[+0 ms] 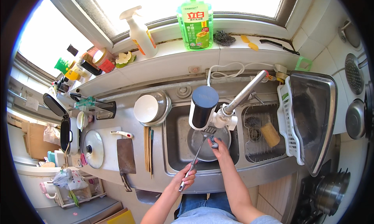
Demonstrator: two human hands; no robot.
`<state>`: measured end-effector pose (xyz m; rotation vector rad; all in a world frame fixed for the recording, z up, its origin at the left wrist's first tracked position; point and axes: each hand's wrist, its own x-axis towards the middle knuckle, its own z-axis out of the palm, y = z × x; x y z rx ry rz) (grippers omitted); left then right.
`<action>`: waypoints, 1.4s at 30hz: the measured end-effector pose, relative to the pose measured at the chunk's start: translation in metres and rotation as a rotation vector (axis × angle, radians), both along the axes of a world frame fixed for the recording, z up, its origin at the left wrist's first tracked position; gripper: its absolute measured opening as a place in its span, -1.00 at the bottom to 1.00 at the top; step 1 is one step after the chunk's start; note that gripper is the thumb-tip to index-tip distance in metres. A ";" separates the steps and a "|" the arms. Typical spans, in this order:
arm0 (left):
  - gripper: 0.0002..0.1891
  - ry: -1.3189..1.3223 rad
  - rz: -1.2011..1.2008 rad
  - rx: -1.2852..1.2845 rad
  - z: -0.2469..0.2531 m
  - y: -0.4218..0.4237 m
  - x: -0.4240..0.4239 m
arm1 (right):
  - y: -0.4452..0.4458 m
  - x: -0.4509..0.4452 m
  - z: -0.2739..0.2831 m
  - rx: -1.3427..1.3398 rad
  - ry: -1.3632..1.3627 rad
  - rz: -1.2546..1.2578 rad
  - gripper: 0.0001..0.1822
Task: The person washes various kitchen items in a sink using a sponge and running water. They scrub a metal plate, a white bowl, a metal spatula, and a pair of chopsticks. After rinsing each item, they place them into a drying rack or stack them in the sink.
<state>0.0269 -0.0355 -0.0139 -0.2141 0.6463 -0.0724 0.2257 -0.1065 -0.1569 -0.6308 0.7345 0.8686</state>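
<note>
My left hand (184,177) is closed around the handle of a metal slotted spatula (200,149) above the front rim of the sink. The spatula slants up and right, its slotted head under the faucet-mounted water filter (204,107). My right hand (218,148) holds a grey-blue cloth or sponge (215,142) just right of the spatula's neck. Beneath both, a round metal pan (192,139) stands in the large sink basin (178,154). Whether water is running cannot be told.
A cleaver (126,156), chopsticks (148,151) and stacked bowls (147,108) lie left of the sink. At right are a small basin with a yellow sponge (270,134), a white dish rack (287,121) and a large dark pan (314,119). A green detergent bottle (196,28) stands on the sill.
</note>
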 end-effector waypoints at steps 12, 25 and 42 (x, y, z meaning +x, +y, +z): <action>-0.64 0.289 -0.404 0.757 0.023 0.001 -0.031 | 0.005 -0.008 0.005 -0.409 -0.278 0.466 -0.87; -0.51 -0.112 -0.831 1.997 0.037 -0.057 0.045 | -0.049 -0.074 -0.019 -0.125 -0.041 0.510 -0.73; -0.28 -0.037 -1.115 1.686 -0.088 -0.216 0.253 | -0.080 -0.045 0.031 -0.067 -0.319 0.349 -0.69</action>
